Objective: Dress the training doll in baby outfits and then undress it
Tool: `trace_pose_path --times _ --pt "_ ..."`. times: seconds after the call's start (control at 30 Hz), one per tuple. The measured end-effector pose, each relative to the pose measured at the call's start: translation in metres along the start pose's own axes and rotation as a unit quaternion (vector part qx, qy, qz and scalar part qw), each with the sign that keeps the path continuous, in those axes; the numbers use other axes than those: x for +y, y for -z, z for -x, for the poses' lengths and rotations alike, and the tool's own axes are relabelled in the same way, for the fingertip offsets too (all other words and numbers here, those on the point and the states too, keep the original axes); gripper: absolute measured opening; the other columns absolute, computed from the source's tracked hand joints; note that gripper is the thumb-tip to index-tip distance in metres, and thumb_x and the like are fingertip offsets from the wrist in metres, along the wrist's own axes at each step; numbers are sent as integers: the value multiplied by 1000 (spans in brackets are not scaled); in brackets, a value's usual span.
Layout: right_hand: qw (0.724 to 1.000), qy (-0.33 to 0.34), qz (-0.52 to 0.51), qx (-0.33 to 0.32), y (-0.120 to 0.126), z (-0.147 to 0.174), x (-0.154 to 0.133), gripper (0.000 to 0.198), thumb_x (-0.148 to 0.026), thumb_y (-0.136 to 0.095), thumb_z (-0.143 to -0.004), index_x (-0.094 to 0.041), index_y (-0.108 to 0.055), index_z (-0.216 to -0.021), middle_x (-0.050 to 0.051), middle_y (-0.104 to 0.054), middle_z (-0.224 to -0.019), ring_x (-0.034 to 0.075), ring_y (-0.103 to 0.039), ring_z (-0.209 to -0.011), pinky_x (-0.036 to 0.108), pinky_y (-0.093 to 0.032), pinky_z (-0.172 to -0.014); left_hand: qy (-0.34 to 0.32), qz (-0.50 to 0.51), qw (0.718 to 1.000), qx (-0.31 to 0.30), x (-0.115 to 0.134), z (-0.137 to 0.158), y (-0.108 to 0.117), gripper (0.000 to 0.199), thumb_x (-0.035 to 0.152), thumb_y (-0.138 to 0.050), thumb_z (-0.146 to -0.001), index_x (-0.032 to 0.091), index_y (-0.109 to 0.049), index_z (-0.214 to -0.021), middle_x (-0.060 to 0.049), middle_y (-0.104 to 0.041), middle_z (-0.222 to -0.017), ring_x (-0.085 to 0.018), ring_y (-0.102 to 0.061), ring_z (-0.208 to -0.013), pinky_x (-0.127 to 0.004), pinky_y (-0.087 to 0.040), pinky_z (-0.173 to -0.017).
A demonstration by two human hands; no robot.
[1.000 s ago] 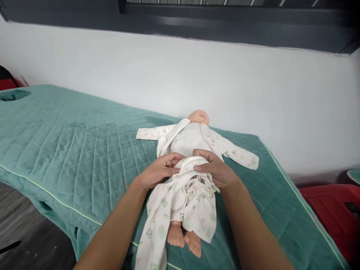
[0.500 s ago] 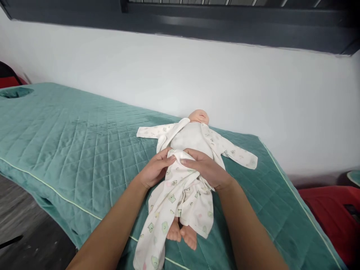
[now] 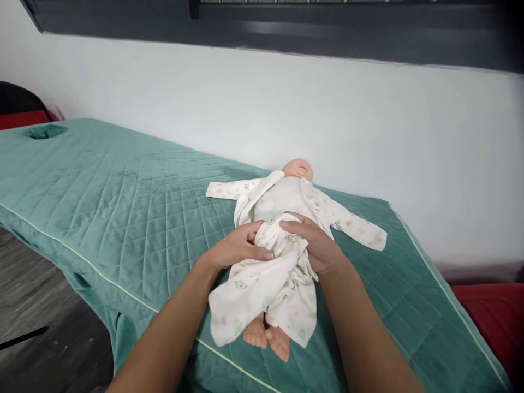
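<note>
from where i stand, take a clock dial laid flat, the doll's waist at its middle and twelve toward the wall (image 3: 368, 136). the doll (image 3: 278, 199) lies on its back on the table (image 3: 135, 218), head (image 3: 298, 168) near one, feet (image 3: 266, 337) at six. the left hand (image 3: 235, 248), at nine, has thumb and fingers closed on the printed cloth (image 3: 256, 281) bunched over the waist; the right hand (image 3: 317, 240), at three, grips the same bunch from its side. a loose panel of that cloth spreads toward half past seven, and a tie-like strip (image 3: 310, 268) hangs by the right wrist; i can't tell how the layers join. that's where i'd expect trouble: both hands tugging at once could twist the panel around the layer beneath or snag the strip. a hard pull toward six might drag the whole doll, and its feet lie just short of the piped front edge (image 3: 237, 363). the head is right by the wall, so twelve offers little room. the spread sleeve (image 3: 360, 228) at three points at the end edge, some cover between. the widest quilting runs out at nine and ten, the easier side for swinging an elbow.
</note>
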State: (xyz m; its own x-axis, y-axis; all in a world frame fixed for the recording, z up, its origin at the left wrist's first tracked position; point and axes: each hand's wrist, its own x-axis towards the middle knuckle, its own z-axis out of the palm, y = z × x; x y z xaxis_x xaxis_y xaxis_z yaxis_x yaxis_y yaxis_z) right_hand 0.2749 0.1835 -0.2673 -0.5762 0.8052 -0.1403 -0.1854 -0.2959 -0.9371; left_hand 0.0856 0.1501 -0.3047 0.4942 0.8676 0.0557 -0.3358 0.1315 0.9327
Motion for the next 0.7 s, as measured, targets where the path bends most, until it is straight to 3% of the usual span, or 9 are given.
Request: trace_pose_path --times 0.2,0.4,0.57,0.7 --pt "995 -20 91 -43 -9 6 -7 32 -35 -76 -79 -18 -67 -105 3 -69 -89 16 -65 -76 25 -50 -66 -32 105 991 73 -8 -3 1 32 25 -82 -69 16 -66 -95 -2 -67 -82 -15 -63 -73 -24 -50 -68" --pt "960 -40 238 -144 -15 15 -13 50 -33 -79 -76 -21 -66 -122 7 -69 -115 27 -63 -106 35 -52 -86 -60 132 980 133 -7 -3 -4 27 27 -80 -72 16 -66 -93 0 -65 -78 -11 -60 -65 -20 -48 -61" --pt "989 -29 101 -108 -6 11 -4 42 -31 -76 -78 -16 -66 -116 7 -71 -102 22 -67 -94 32 -52 -83 -43 98 987 122 -6 -2 -5 32 35 -78 -74 14 -68 -97 -4 -67 -81 -14 -62 -69 -23 -50 -65" --pt "997 -14 24 -70 -6 10 -1 30 -28 -78 -77 -18 -65 -102 2 -68 -91 15 -65 -79 26 -51 -73 -25 49 991 126 -7 -2 -3 41 40 -84 -66 13 -70 -94 -3 -67 -77 -14 -60 -65 -22 -48 -61"
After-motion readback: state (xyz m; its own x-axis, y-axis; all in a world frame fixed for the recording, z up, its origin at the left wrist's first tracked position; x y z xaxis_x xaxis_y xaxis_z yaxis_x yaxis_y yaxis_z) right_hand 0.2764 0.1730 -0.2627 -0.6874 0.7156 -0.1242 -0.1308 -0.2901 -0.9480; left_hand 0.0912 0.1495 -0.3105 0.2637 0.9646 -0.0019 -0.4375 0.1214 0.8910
